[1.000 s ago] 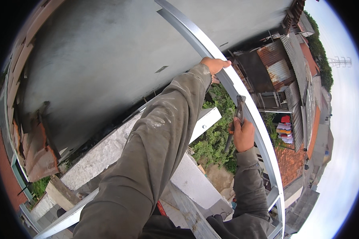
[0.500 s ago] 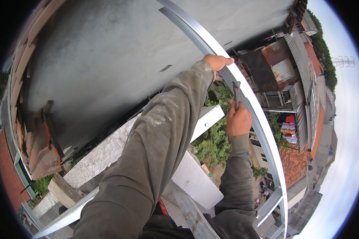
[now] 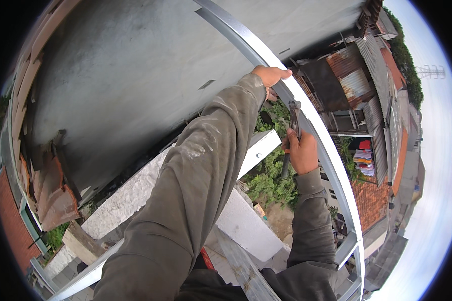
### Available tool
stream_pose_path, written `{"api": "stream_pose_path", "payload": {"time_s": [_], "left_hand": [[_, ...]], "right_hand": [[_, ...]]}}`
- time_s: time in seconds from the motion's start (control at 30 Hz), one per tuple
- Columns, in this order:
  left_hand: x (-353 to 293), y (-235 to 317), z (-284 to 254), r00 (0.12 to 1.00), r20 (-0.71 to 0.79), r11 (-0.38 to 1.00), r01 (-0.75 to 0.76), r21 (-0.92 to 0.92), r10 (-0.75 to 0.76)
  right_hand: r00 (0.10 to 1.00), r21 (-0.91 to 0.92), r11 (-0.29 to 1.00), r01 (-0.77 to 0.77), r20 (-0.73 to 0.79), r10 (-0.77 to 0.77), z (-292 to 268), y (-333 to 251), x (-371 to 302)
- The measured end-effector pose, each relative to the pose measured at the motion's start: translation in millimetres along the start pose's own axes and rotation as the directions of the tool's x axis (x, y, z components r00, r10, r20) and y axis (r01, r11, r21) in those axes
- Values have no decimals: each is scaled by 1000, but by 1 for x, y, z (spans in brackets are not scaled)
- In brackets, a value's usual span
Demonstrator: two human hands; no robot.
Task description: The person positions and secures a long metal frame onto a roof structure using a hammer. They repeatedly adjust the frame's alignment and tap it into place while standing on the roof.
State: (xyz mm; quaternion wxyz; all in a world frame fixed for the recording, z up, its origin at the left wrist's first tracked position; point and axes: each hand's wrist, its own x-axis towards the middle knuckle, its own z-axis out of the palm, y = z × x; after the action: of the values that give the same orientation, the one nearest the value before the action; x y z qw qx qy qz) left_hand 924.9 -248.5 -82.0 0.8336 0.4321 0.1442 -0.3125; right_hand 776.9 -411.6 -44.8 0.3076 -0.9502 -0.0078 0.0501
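Note:
My left hand (image 3: 272,76) is closed over the edge of a long silvery metal channel (image 3: 328,143), its thumb on the top face and other fingers partly hidden beneath. Just below it, my right hand (image 3: 303,152) grips a dark, worn metal hand tool (image 3: 295,116) that looks like pincers. The tool's head points up beside the channel's inner side, and one handle hangs below my fist. Whether the head touches the channel I cannot tell.
A white metal beam end with a bolt (image 3: 258,155) juts out beneath my left arm. White blocks (image 3: 248,226) and a grey plank (image 3: 246,271) lie nearer me. A grey wall (image 3: 135,65) rises at left. Far below are green plants (image 3: 273,188) and rusty roofs (image 3: 354,75).
The tool has tilted in my right hand, so a handle now shows below the fist. My right forearm has shifted slightly right. My left hand keeps its hold on the channel.

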Motion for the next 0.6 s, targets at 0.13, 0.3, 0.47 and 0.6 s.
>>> {"api": "stream_pose_path", "payload": {"time_s": [0.13, 0.3, 0.47, 0.6], "left_hand": [[-2, 2, 1, 998, 61, 998, 21, 59, -25], [-6, 0, -1, 999, 39, 994, 12, 109, -16], [-7, -2, -1, 999, 22, 967, 39, 250, -46], [-12, -23, 1, 992, 28, 833, 90, 546, -126]], "right_hand": [[970, 476, 859, -188, 225, 88, 30, 36, -16], [867, 577, 654, -489, 401, 295, 22, 62, -17], [831, 521, 693, -498, 515, 210, 6, 68, -8], [810, 661, 517, -544, 575, 116, 18, 65, -31]]}}
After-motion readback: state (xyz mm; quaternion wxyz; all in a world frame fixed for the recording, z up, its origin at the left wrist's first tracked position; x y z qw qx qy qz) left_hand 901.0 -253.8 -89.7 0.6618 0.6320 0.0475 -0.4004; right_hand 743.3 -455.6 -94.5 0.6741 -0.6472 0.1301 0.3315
